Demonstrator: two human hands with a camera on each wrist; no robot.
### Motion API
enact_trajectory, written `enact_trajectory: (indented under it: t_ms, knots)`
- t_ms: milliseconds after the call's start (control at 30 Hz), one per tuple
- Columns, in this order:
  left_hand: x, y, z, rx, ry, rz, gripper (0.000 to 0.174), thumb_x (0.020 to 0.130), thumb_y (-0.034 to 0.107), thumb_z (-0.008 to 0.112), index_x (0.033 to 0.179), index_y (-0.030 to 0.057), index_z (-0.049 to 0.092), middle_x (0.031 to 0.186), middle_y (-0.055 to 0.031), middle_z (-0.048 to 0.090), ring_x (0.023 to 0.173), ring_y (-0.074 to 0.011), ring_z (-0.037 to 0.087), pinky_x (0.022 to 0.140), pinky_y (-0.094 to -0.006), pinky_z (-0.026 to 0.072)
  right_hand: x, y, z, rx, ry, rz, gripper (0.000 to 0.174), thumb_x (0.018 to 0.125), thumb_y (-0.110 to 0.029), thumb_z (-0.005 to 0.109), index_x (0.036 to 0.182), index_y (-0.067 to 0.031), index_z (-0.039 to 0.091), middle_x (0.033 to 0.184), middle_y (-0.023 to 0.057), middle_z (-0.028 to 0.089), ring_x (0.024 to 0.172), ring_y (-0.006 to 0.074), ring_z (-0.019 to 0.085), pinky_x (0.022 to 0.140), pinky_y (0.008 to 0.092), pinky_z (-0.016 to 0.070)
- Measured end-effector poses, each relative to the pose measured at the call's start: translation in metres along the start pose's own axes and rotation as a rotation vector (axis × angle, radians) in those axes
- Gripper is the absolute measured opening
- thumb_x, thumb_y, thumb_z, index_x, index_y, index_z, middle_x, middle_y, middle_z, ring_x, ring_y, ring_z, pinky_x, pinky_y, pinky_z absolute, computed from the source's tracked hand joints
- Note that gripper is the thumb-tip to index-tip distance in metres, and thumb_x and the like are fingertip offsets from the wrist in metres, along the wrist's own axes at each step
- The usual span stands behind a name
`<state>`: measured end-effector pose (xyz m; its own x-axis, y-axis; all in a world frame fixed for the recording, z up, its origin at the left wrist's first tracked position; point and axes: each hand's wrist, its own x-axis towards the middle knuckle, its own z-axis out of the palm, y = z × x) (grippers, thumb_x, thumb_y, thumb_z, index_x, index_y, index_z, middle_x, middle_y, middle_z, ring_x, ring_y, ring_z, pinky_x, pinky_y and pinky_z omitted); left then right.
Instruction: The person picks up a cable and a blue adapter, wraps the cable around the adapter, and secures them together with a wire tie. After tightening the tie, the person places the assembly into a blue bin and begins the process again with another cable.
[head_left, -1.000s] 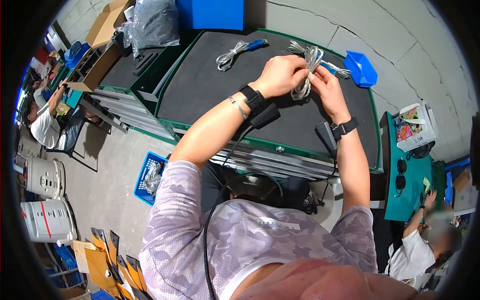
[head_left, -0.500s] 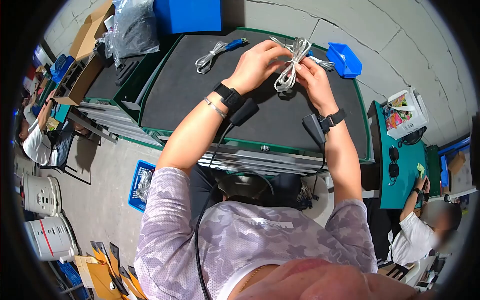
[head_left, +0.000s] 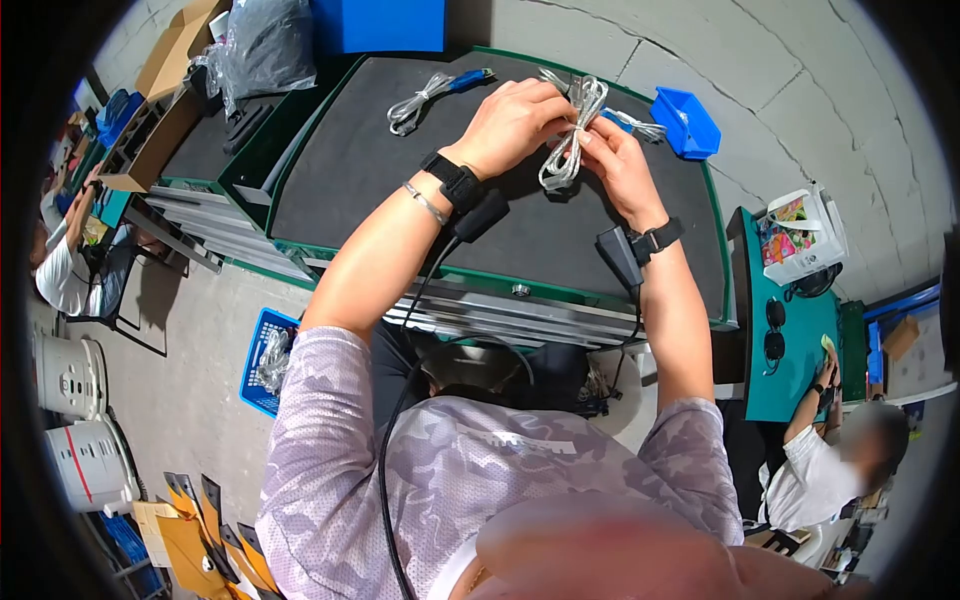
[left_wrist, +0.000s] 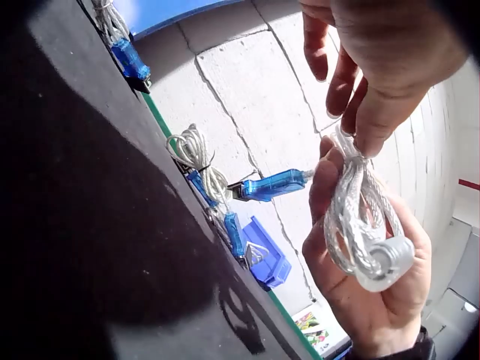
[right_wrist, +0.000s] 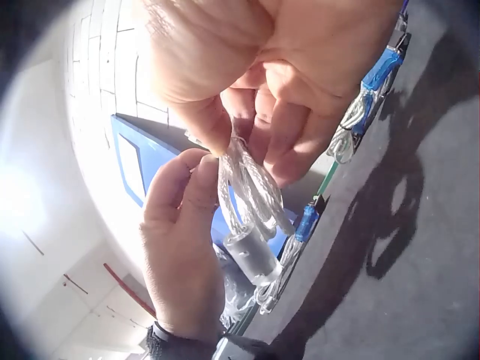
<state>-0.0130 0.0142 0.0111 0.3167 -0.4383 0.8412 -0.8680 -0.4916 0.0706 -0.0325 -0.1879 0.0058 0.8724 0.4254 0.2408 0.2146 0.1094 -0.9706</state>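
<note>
A coiled silver cable bundle (head_left: 560,165) is held above the dark mat, tied at its middle. The left hand (head_left: 512,125) pinches at the tie with thumb and fingertips; in the left wrist view this hand (left_wrist: 397,56) comes from above. Around the coil's side curl the fingers of the right hand (head_left: 622,165), its thumb near the tie. A blue plug (left_wrist: 274,185) sticks out past the right fingers in the left wrist view. From the coil (right_wrist: 255,187) hangs a grey cylinder (right_wrist: 253,256) in the right wrist view.
Another cable with a blue plug (head_left: 430,98) lies on the mat (head_left: 370,190) at the back left. More cables (head_left: 640,127) lie behind the right hand, beside a blue bin (head_left: 686,124). A blue basket (head_left: 262,370) holds cables on the floor. Two other people are at the sides.
The head view has shifted, so the bench and hands appear further left. The left fingertips, slightly apart from the tie half a second ago, are now closer in on it.
</note>
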Motion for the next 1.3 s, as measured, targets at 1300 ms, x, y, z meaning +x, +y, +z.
enact_trajectory:
  t_ms: [1300]
  knots:
    - [-0.007,-0.005,0.011,-0.992,-0.223,-0.694,0.02,0.084,0.017,0.073,0.093,0.0031,0.061,0.086,0.0,0.063,0.082,-0.0088,0.057,0.077,-0.027,0.0486,-0.001,0.006,0.007,-0.166,-0.082,-0.144,0.039,0.097,-0.014,0.054,0.132,-0.0013,0.046,0.115,0.0056,0.057,0.099,0.0119,0.057,0.088,0.027,0.0453]
